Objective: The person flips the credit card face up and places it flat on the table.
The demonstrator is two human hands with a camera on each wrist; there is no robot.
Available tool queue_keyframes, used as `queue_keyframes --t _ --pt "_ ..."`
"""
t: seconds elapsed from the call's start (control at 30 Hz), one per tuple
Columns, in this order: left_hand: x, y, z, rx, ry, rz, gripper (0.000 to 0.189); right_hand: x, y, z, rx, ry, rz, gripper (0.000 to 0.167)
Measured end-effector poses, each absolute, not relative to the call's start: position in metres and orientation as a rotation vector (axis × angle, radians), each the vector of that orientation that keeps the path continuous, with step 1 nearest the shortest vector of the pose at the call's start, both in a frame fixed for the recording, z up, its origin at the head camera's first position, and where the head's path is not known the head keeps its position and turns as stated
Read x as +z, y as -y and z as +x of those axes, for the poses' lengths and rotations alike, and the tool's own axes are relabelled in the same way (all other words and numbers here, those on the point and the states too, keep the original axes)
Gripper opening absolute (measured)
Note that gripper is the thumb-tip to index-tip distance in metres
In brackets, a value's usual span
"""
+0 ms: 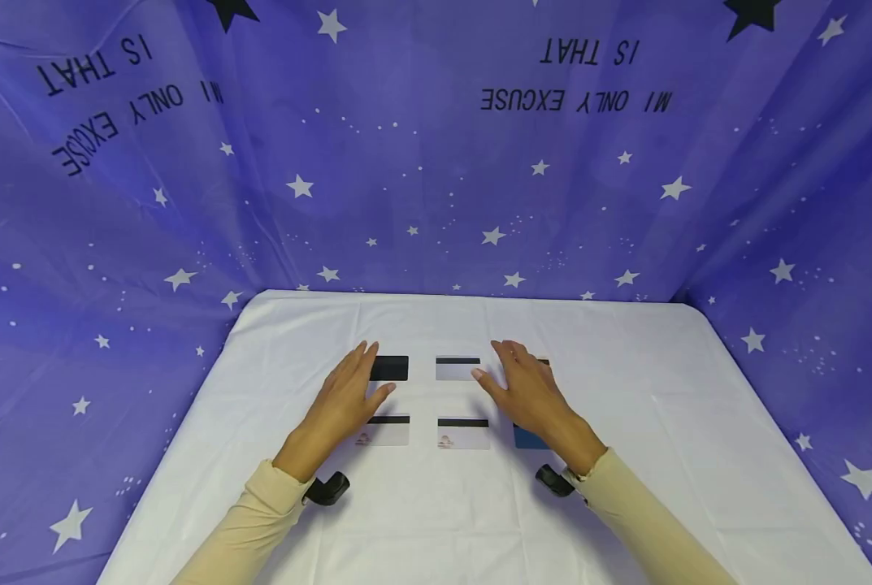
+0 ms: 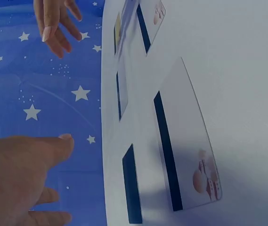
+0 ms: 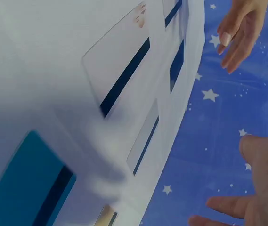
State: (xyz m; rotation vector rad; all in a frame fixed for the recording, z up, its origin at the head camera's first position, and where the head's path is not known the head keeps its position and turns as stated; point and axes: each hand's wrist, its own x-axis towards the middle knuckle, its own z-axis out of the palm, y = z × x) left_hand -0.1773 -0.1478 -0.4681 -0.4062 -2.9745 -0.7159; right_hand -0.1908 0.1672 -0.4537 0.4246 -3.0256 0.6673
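Magnetic-stripe cards lie flat in two rows on a white cloth. In the head view, the back row has a dark card (image 1: 392, 368), a pale card (image 1: 457, 371) and a mostly hidden card (image 1: 544, 361), which looks yellowish in the right wrist view. The front row holds two white cards, left (image 1: 392, 435) and middle (image 1: 463, 436), each with a reddish print, and a blue card (image 1: 531, 439). My left hand (image 1: 342, 402) is over the left pair, fingers extended, thumb out. Over the right pair hovers my right hand (image 1: 529, 394), likewise spread. Neither holds anything.
A white cloth (image 1: 421, 520) covers the table. Purple-blue curtains (image 1: 421, 162) with stars and lettering hang behind it and along both sides. Black wrist devices (image 1: 328, 489) sit at the cuffs of the beige sleeves (image 1: 249, 520).
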Motion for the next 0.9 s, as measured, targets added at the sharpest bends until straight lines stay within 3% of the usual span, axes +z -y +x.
queue_keyframes --t 0.6,0.9 --pt "-0.478 0.168 -0.180 -0.684 2.998 -0.295 0.065 -0.459 -0.110 -0.206 0.697 2.939 0.556 0.053" --pt "-0.484 0.177 -0.187 -0.669 2.929 -0.349 0.053 -0.465 -0.086 -0.216 0.723 2.928 0.698 0.052"
